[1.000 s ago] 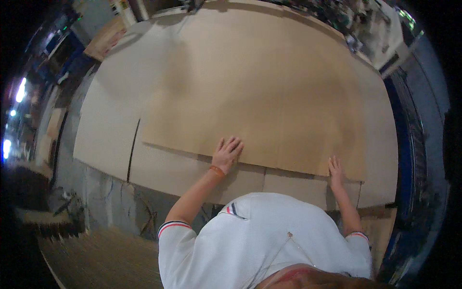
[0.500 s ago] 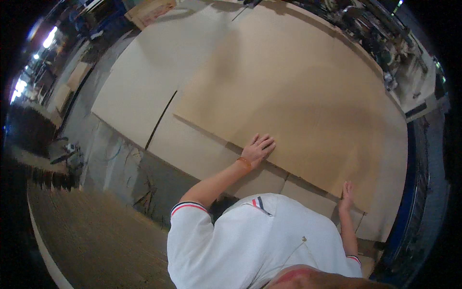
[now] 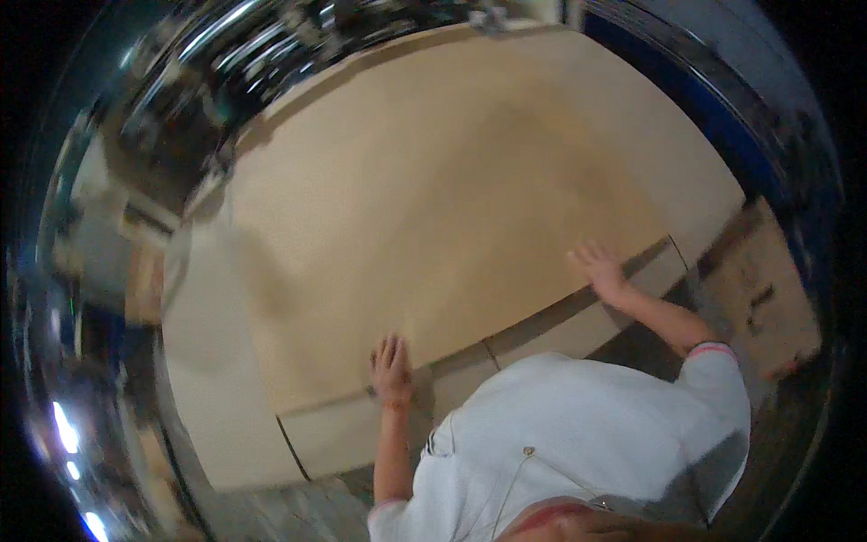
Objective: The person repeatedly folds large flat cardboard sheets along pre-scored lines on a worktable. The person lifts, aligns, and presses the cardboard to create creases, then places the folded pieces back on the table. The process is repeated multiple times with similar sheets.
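Note:
A large brown cardboard sheet [image 3: 424, 217] lies flat on top of a paler board [image 3: 212, 379], which shows along its left, right and near sides. My left hand [image 3: 391, 369] rests near the sheet's front edge, left of the middle, fingers stretched out. Further right, my right hand [image 3: 598, 269] lies on the same sheet close to its front edge. Its fingers are spread and slightly blurred. Neither hand grips anything.
Blurred machinery [image 3: 271, 54] with metal parts lines the far left. A blue rail [image 3: 686, 99] runs along the far right side. At the right stands a brown panel or box [image 3: 763, 289] with dark marks. Grey floor [image 3: 289, 510] shows at the lower left.
The view has swung to the right, so the machinery now appears at the upper left. Both hands remain on the brown sheet, and my right hand has its fingers more spread.

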Action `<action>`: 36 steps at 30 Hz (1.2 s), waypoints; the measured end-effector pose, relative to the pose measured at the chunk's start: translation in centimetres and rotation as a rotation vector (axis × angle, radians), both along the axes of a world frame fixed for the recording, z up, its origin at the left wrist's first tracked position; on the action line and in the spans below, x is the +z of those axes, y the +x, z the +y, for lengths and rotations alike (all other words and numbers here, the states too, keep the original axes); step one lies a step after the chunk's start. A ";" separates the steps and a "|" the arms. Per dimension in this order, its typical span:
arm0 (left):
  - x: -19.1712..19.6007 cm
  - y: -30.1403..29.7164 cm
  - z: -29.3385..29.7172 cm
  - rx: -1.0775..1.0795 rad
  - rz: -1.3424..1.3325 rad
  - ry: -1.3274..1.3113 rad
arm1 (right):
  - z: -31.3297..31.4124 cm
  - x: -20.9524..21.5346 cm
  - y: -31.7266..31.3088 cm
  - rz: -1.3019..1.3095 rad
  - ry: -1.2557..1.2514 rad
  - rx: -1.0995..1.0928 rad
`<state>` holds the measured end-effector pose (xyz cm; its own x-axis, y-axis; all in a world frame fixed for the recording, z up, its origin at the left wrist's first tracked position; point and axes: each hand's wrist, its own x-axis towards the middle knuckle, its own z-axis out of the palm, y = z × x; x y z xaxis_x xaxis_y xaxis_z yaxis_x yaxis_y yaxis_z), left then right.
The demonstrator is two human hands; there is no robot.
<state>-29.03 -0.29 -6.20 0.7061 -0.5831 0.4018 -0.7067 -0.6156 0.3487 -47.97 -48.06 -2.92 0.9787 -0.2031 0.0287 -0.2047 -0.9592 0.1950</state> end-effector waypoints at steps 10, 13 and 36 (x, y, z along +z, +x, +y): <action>1.3 -1.0 2.3 0.017 0.000 0.269 | 10.7 -1.9 1.2 -0.240 0.247 0.180; 1.3 -0.6 1.9 0.008 -0.036 0.265 | 10.6 -1.6 1.5 -0.350 0.340 0.186; 11.7 -13.2 -2.1 -0.077 0.006 -0.024 | -4.7 0.9 -10.1 -0.511 0.250 0.098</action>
